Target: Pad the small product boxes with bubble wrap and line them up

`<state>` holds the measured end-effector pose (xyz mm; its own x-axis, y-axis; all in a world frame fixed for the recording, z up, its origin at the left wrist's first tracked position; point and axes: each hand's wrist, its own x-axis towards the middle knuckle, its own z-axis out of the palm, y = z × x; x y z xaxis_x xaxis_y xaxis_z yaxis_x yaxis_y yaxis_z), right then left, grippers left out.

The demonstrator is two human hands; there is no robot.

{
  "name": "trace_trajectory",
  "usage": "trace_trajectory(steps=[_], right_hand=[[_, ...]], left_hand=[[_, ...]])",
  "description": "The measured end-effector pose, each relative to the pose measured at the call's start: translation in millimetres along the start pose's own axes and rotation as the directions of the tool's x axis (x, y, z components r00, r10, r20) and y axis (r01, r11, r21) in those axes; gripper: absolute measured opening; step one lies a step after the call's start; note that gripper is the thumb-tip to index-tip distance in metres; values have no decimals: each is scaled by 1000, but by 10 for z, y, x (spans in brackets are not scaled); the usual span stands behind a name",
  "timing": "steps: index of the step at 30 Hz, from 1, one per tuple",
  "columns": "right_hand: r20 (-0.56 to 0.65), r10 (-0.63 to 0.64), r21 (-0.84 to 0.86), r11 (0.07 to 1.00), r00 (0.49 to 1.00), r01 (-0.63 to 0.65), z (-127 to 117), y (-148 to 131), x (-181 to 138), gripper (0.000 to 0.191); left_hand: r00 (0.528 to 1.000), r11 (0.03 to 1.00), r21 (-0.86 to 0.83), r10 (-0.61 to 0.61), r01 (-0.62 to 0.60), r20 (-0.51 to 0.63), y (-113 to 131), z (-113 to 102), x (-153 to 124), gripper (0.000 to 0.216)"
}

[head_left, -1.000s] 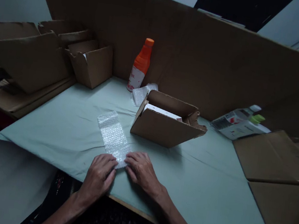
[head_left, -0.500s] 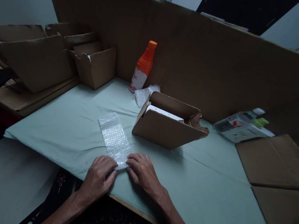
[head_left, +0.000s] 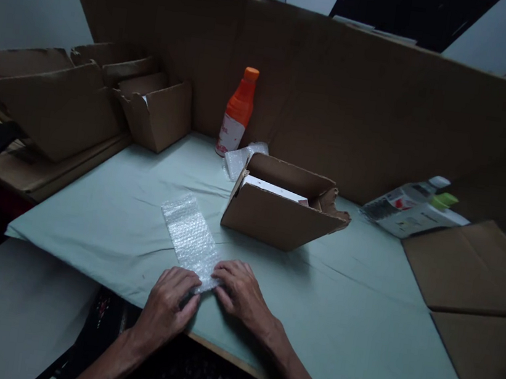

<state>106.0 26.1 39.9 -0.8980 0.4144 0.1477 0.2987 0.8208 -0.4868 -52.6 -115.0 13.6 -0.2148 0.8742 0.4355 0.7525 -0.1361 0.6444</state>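
Observation:
A strip of clear bubble wrap (head_left: 192,234) lies flat on the pale green cloth, slanting away from the table's front edge toward the left. At its near end, my left hand (head_left: 169,300) has its curled fingers on the left corner, thumb close below. The right corner is under the bent fingers of my right hand (head_left: 242,290). Both hands grip this near end, with a small gap of plastic showing between them. Just beyond my right hand stands an open cardboard box (head_left: 277,217) holding a white flat item (head_left: 276,189).
An orange bottle (head_left: 237,113) stands at the back beside another folded piece of bubble wrap (head_left: 240,160). Cardboard bins (head_left: 164,119) line the left side. A clear bottle (head_left: 408,197) and a white pack with a green cap (head_left: 435,223) lean at right, near cardboard flaps (head_left: 466,267).
The view has shifted slightly. Both hands stay on the near end of the bubble wrap, with hardly any movement; the box and bottles stand where they were.

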Motion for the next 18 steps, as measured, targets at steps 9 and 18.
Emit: trace_trajectory(steps=[9,18], right_hand=[[44,23,-18,1000,999,-22,-22,-26,14,14],[109,43,49,998,993,-48,-91,-68,36,11]], left_hand=[[998,998,60,-25,29,-58,-10,37,-26,21],[988,990,-16,-138,137,-73,-40,-62,-28,11]])
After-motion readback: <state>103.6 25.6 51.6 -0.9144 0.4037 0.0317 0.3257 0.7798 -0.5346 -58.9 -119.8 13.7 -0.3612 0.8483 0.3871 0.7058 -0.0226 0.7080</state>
